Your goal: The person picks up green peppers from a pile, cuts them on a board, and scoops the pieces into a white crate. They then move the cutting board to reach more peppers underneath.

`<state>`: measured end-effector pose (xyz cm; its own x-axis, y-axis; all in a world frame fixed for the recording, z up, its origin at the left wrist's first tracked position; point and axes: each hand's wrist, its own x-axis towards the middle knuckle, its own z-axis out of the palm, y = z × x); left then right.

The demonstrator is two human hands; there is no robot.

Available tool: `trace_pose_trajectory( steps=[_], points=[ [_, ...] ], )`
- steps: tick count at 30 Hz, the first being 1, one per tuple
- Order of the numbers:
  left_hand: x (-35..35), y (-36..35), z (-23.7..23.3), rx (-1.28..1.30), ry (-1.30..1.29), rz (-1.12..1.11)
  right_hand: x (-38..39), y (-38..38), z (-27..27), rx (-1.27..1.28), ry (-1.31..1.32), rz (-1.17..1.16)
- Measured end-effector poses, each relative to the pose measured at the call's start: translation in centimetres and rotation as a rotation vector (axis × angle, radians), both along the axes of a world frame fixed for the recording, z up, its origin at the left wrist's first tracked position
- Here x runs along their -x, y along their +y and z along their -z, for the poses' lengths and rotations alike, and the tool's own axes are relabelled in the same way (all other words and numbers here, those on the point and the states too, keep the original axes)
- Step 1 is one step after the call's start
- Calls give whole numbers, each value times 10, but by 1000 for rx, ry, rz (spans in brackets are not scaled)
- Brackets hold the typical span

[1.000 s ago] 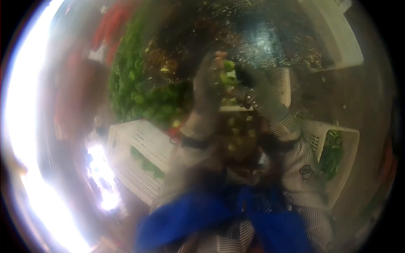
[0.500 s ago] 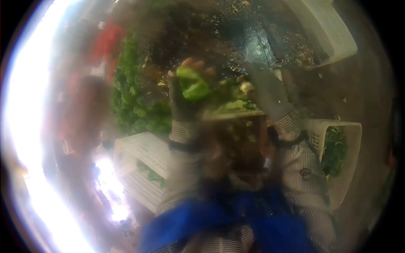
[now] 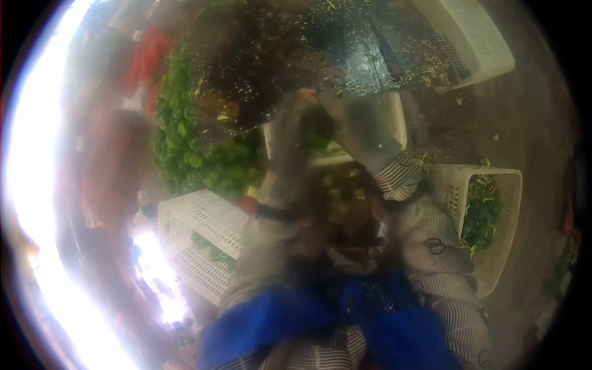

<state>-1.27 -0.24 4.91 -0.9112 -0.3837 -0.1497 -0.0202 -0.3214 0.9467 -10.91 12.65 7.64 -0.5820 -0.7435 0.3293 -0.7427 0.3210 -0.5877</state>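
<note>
Both my hands wear grey gloves and meet in front of me over a white crate (image 3: 394,117). My left hand (image 3: 288,132) and my right hand (image 3: 357,126) close together around a dark green vegetable (image 3: 316,128), seemingly a pepper. Motion blur hides the exact finger positions. Below the hands a brown container (image 3: 345,203) with small green pieces sits on my lap, above a blue apron (image 3: 296,320).
A big heap of green peppers (image 3: 185,142) lies at the left on the wet dark floor. White crates stand at lower left (image 3: 197,234), upper right (image 3: 468,43) and right (image 3: 499,216), the right one holding greens. Strong glare fills the left edge.
My left hand held a bright green pepper up by itself; now both hands have come together on a darker green piece over the white crate. The view has shifted slightly.
</note>
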Motion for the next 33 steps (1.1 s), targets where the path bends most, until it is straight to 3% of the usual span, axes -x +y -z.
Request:
trace_pose_trajectory(
  steps=[2, 4, 6, 8, 10, 11, 12, 13, 15, 20, 22, 25, 26, 28, 30, 31, 33],
  points=[
    [1, -12, 10, 1005, 21, -167, -1, -1, -7, 26, -122, -36],
    [-2, -11, 1, 901, 47, -218, -1, 0, -11, 164, -199, -66],
    [-3, -5, -27, -407, 141, -142, -4, -5, 8, 286, -268, -141],
    [0, -8, -22, -340, 152, -51, -3, -7, 14, 399, -335, -219],
    [0, -9, -11, -266, 162, 1, -4, -7, 8, 125, -31, -220],
    [4, -8, -3, 306, 263, 30, -8, -7, 5, 132, -39, -257],
    [6, -9, 4, 886, 325, 59, -11, -7, 3, -47, 88, -237],
    [8, -12, 9, 901, 295, 22, -13, -7, 5, -221, 222, -216],
    [8, -13, 17, -192, 95, 99, -10, -3, 21, -235, 199, -238],
    [10, -1, 23, -100, 171, -97, -23, -4, 18, -136, 186, -179],
    [11, -3, 23, 246, 133, -170, -32, -8, 12, 10, 145, -118],
    [-8, 13, -36, 90, 103, -329, -41, -15, 22, 215, 159, -102],
    [-11, 9, -35, 85, 105, -335, -39, -19, 22, 211, 161, -108],
    [-19, 1, -33, 93, 238, -477, -37, -26, 14, 501, -394, 19],
    [-50, -6, -73, 100, 200, -536, -34, -28, 3, 523, -355, 20],
    [-73, -14, -91, 108, 148, -578, -31, -28, 3, 503, -545, 20],
    [-125, -52, -100, 677, 432, -783, -25, -26, 13, 392, -807, -12]
  ],
)
